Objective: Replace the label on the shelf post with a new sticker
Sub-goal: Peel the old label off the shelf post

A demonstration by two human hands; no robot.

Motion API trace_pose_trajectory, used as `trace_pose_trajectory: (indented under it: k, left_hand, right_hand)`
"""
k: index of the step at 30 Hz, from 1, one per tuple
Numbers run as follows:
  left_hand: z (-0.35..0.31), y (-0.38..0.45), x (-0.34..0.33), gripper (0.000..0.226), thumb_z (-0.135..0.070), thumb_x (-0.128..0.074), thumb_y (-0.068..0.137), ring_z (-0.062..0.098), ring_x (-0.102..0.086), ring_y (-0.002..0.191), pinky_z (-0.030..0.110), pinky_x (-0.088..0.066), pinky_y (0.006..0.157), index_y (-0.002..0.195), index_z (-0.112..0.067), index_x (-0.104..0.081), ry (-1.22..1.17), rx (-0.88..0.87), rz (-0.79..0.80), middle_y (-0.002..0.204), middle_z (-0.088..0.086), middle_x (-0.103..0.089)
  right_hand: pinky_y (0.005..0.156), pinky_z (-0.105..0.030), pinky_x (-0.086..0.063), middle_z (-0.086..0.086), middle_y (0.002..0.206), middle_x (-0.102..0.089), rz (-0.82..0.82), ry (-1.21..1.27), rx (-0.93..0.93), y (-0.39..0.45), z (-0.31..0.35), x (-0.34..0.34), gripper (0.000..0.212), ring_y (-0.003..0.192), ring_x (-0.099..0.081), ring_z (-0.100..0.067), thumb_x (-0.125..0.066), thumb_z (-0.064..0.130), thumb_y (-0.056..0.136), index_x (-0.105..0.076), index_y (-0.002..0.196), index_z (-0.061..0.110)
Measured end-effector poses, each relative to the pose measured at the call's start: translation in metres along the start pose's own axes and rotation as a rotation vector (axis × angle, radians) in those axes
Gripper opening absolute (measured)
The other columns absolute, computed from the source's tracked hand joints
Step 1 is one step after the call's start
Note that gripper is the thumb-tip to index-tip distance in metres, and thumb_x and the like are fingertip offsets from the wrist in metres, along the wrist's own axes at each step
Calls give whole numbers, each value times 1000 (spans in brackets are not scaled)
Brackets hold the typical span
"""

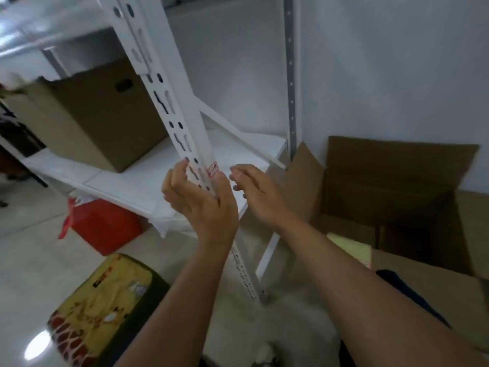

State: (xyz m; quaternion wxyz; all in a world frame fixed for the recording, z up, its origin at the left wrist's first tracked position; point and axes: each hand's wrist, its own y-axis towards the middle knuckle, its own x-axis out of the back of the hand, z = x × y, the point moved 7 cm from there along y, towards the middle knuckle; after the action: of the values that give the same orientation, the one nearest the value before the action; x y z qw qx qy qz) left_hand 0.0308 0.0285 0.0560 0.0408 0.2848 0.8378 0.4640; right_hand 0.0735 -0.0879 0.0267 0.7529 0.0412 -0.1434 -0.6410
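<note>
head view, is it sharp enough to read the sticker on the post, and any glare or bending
Head view: soft throughout, so the red-and-white sticker on the shelf post is unreadable; the hands, left and right, are slightly smeared; bright glare spot on the floor at lower left; wide-angle distortion leans the post and bows the shelf edges.

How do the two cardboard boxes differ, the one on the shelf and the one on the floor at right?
The shelf box sits on the white shelf, left of the shelf post; the floor box stands to the post's right. The shelf box shows a dark handle slot; the floor box has its flaps raised and its inside exposed. Both are brown cardboard.
</note>
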Motion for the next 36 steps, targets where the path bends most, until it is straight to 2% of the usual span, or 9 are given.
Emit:
trace_pose_trajectory:
  k: [3, 5, 7, 12, 17, 21, 24, 29, 36]
  left_hand:
    - [10, 10, -1, 60, -33, -50, 88, 20, -41, 118, 27, -37, 100, 139, -11, -30, -125, 147, 10, 133, 5, -38]
    - [12, 11, -10, 64, -37, -42, 87, 8, -45, 115, 12, -38, 91, 143, -9, -27, -273, 208, 69, 132, -7, -38]
    - [10, 10, -18, 66, -38, -39, 88, 12, -50, 113, 8, -42, 84, 144, -7, -24, -387, 226, 98, 137, 4, -42]
    - [19, 10, -25, 63, -23, -41, 88, 22, -50, 110, 22, -49, 84, 145, -5, -21, -406, 223, 147, 134, 14, -42]
    - [34, 9, -29, 62, -30, -41, 86, 13, -54, 98, 13, -46, 72, 143, -12, -24, -386, 203, 273, 128, 8, -49]
    - [33, 10, -28, 54, -33, -42, 86, -1, -52, 89, 10, -44, 67, 135, -12, -30, -433, 240, 254, 115, 0, -51]
    - [31, 9, -30, 53, -34, -39, 86, -4, -51, 88, 8, -44, 66, 131, -9, -31, -433, 255, 234, 108, -9, -48]
    - [31, 10, -33, 61, -41, -35, 83, 3, -51, 90, 10, -44, 67, 132, -5, -33, -377, 266, 186, 116, 7, -51]
    - [31, 12, -32, 53, -35, -35, 84, 14, -53, 88, 26, -49, 68, 128, -7, -35, -382, 282, 158, 110, 6, -51]
  right_hand:
    - [94, -29, -49, 17, 112, -63, 88, -19, -11, 4, -2, -13, 24, 103, -59, -1, -38, 40, 100, -57, 113, 35]
    - [95, -32, -49, 16, 114, -64, 131, -11, -10, 4, -3, -20, 30, 105, -59, -1, -36, 41, 100, -58, 119, 31]
    - [97, -35, -48, 17, 116, -63, 138, 21, -11, 3, -3, -20, 33, 109, -58, -1, -35, 41, 100, -58, 123, 32]
    - [95, -20, -47, 29, 119, -58, 206, 74, -67, -3, -11, -21, 33, 112, -52, 9, -28, 38, 103, -52, 124, 42]
    - [96, -35, -48, 3, 106, -68, 77, 135, -111, 5, -6, -23, 39, 102, -62, -10, -30, 35, 102, -66, 106, 22]
    - [85, -27, -53, -14, 106, -64, 65, 172, -157, 12, -9, -30, 44, 97, -62, -18, -37, 36, 100, -56, 109, -2]
    - [86, -25, -51, -13, 109, -63, 83, 212, -178, 9, -14, -33, 43, 99, -62, -17, -35, 35, 101, -52, 111, -3]
    - [79, -23, -54, -7, 103, -65, 74, 225, -170, 14, -16, -33, 43, 88, -65, -7, -34, 35, 101, -54, 112, -1]
    - [80, -32, -51, -21, 107, -58, 48, 166, -106, 25, -10, -37, 61, 95, -59, -22, -38, 52, 90, -52, 112, -4]
